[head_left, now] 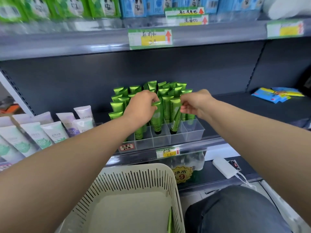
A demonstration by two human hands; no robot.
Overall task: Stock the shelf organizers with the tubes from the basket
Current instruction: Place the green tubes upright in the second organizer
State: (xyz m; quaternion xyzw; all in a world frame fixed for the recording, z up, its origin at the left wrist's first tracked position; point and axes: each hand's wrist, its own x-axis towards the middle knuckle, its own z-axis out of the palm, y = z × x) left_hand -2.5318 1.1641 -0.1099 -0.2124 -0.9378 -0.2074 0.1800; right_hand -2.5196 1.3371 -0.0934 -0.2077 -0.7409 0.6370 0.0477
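Head view: glossy green tubes (165, 106), crimped ends up, black caps down, stand in a clear divided organizer (185, 132) on the shelf. Left hand (143, 106) pinches one tube's crimp; right hand (193, 103) pinches a tilted tube (175, 121). Front-right cells empty. Basket (134, 190) below, one green tube (170, 221) cut off at its edge. Labels blurred.

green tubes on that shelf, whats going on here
A person is stocking green tubes into a clear plastic organizer on the shelf. The left hand pinches the crimped top of one green tube standing in a compartment; the right hand grips a tilted tube beside it. The cream basket below looks almost empty, one green tube along its side.
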